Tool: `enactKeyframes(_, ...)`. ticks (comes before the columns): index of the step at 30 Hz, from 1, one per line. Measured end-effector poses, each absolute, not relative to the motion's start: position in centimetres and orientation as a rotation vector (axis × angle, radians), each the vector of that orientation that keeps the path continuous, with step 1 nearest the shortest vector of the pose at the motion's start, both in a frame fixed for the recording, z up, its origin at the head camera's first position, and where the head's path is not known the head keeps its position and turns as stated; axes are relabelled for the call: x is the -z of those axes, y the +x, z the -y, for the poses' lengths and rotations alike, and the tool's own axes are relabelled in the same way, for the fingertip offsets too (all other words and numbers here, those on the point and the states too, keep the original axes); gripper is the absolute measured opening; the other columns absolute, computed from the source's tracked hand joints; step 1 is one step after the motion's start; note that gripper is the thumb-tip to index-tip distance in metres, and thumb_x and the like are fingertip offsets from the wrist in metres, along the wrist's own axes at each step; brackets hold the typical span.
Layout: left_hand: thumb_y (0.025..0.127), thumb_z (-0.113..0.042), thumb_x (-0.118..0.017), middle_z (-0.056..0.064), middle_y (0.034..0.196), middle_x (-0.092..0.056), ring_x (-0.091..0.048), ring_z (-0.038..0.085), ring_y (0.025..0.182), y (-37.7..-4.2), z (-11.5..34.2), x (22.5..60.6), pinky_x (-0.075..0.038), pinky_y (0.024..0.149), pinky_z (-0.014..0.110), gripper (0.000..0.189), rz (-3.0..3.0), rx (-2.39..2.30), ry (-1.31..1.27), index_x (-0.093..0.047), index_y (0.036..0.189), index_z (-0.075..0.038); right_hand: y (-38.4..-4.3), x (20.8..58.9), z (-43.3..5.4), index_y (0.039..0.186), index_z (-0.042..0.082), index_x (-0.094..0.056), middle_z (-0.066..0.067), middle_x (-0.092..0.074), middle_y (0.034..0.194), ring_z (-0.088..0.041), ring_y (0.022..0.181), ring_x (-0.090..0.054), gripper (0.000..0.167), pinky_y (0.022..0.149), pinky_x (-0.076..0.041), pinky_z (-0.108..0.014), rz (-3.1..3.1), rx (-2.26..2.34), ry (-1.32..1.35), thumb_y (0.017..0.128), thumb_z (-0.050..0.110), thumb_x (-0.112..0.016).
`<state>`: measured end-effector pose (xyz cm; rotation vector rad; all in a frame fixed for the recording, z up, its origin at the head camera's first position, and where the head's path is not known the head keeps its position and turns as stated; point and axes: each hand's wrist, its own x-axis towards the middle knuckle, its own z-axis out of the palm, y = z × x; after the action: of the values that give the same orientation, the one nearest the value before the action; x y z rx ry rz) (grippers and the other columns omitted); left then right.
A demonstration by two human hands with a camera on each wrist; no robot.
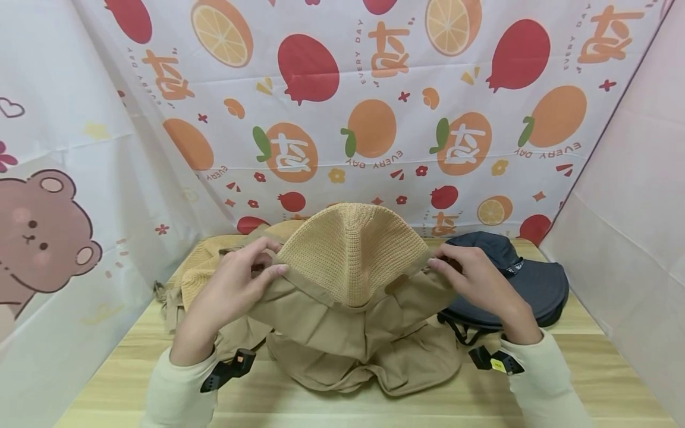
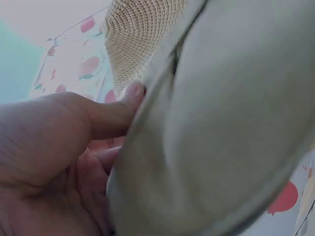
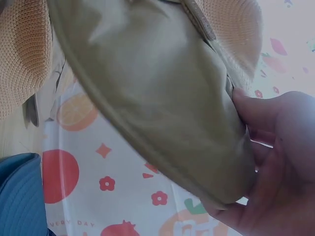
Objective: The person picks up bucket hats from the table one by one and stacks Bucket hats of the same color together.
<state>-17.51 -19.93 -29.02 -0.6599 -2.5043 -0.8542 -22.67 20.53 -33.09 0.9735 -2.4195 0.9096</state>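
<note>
A tan sun hat (image 1: 342, 324) with a knitted straw-coloured crown (image 1: 326, 255) and a khaki cloth brim hangs between both hands above the table. My left hand (image 1: 235, 285) pinches the hat's edge on its left side, thumb on the near face. On the opposite side my right hand (image 1: 476, 279) pinches the same edge between thumb and fingers. In the left wrist view the brim cloth (image 2: 236, 113) hides part of the left fingers. The right wrist view shows the thumb pressing the brim (image 3: 162, 93) near the crown seam.
A dark navy hat (image 1: 514, 291) with a wide brim lies on the wooden table (image 1: 594, 368) at the right. More tan hats (image 1: 209, 255) are heaped at the left, behind the left hand. A fruit-printed cloth (image 1: 332, 137) hangs at the back.
</note>
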Motion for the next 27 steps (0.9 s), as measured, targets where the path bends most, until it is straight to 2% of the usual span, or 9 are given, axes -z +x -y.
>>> enactKeyframes(3, 0.093, -0.01, -0.076, -0.007, 0.069, -0.064, -0.052, 0.004, 0.065, -17.67, 19.94, 29.1, -0.043, 0.07, 0.023, 0.018, 2.549, 0.817, -0.623, -0.065, 0.107, -0.011, -22.59, 32.98, -20.68, 0.086, 0.021, -0.067, 0.012, -0.043, 0.064, 0.0, 0.056, -0.038, 0.019, 0.054, -0.036, -0.022, 2.426, -0.89, 0.951, 0.102, 0.011, -0.064)
enactKeyframes(9, 0.095, -0.016, -0.075, -0.006, 0.071, -0.063, -0.05, 0.003, 0.063, -17.76, 20.05, 29.01, -0.044, 0.068, 0.024, 0.026, 2.661, 0.811, -0.601, -0.065, 0.118, -0.008, -22.61, 33.05, -20.87, 0.09, 0.021, -0.071, 0.011, -0.052, 0.066, 0.0, 0.058, -0.042, 0.015, 0.056, -0.038, -0.023, 2.465, -0.844, 0.913, 0.102, 0.014, -0.065)
enactKeyframes(19, 0.094, -0.015, -0.076, -0.007, 0.072, -0.062, -0.05, 0.002, 0.062, -17.95, 20.34, 29.04, -0.044, 0.065, 0.023, 0.031, 2.733, 0.81, -0.639, -0.068, 0.124, -0.009, -22.78, 33.42, -20.5, 0.094, 0.019, -0.075, 0.011, -0.063, 0.073, 0.001, 0.061, -0.047, 0.011, 0.061, -0.042, -0.023, 2.552, -0.794, 0.908, 0.101, 0.016, -0.067)
enactKeyframes(27, 0.094, -0.012, -0.076, -0.007, 0.076, -0.068, -0.055, 0.001, 0.067, -18.46, 20.61, 29.36, -0.047, 0.066, 0.022, 0.039, 2.802, 0.815, -0.674, -0.067, 0.129, 0.0, -22.8, 33.94, -20.19, 0.095, 0.018, -0.076, 0.011, -0.067, 0.078, 0.002, 0.068, -0.053, 0.013, 0.066, -0.047, -0.023, 2.664, -0.779, 0.933, 0.103, 0.02, -0.065)
